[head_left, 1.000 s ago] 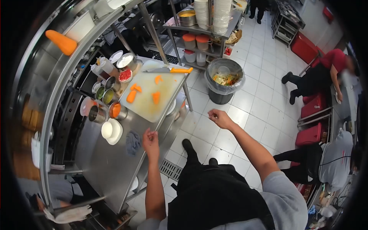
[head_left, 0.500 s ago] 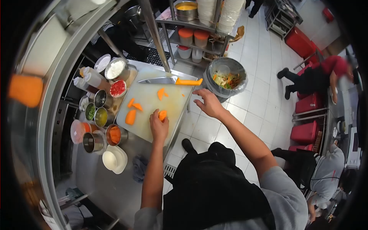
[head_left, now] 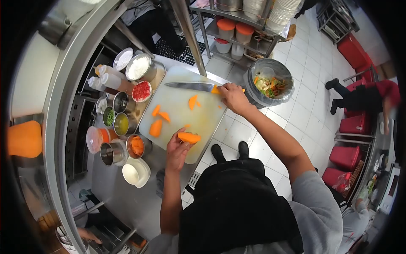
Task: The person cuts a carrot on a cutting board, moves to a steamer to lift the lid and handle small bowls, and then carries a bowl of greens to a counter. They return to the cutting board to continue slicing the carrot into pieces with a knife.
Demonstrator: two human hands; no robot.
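My left hand [head_left: 176, 151] pinches a carrot piece [head_left: 190, 137] just above the near end of the white cutting board [head_left: 179, 116]. At the board's far right corner, my right hand [head_left: 235, 99] is closed over the yellow handle of a knife [head_left: 190, 86]. The knife's blade lies across the far part of the board, pointing left. A larger carrot chunk [head_left: 155, 128] and smaller carrot bits [head_left: 193, 102] are scattered on the board.
Left of the board stand squeeze bottles [head_left: 112, 81], a bowl of white powder [head_left: 138, 67], and several containers, one holding carrot pieces [head_left: 135, 145]. A lined bin of scraps [head_left: 270, 86] stands beyond the table. Other people [head_left: 368, 97] work at right.
My left hand has picked the carrot piece up off the board. My right hand has moved from the air beside the board onto the knife handle. The head view has shifted.
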